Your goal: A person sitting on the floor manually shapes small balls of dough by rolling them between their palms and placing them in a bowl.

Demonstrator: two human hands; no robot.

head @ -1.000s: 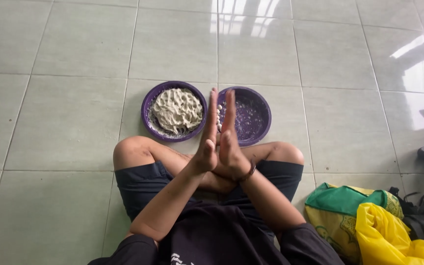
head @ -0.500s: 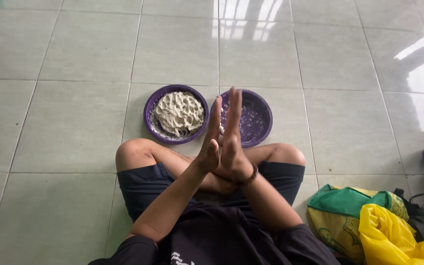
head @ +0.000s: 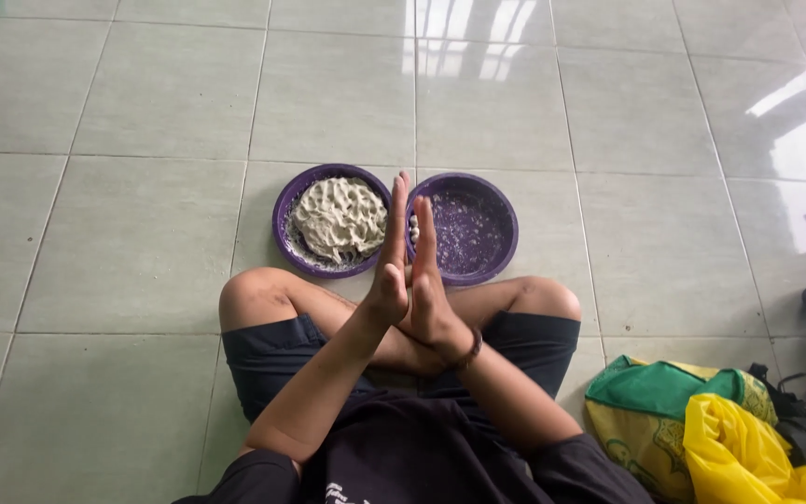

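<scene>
Now the left hand [head: 390,271] and right hand [head: 431,289] press palm to palm, fingers straight — whatever lies between is hidden. Beyond them sit a purple dough plate [head: 284,201] and a purple plate [head: 506,219] — its small white pieces [head: 413,230] half-blocked.

bowls [head: 282,224] purple | dough [head: 339,218] off-white | floor tiles [head: 123,243] pale green | bag [head: 757,453] yellow, green | shorts [head: 254,364] dark navy

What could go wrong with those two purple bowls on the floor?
The left purple bowl, heaped with pale dough, and the right purple bowl sit on the tiled floor close to the person's knees, so a shifting leg might bump or tip them. The left hand and right hand are pressed together above the bowls; whatever may be between the palms could drop onto the floor instead. The glossy tiles might let a bowl slide.
</scene>
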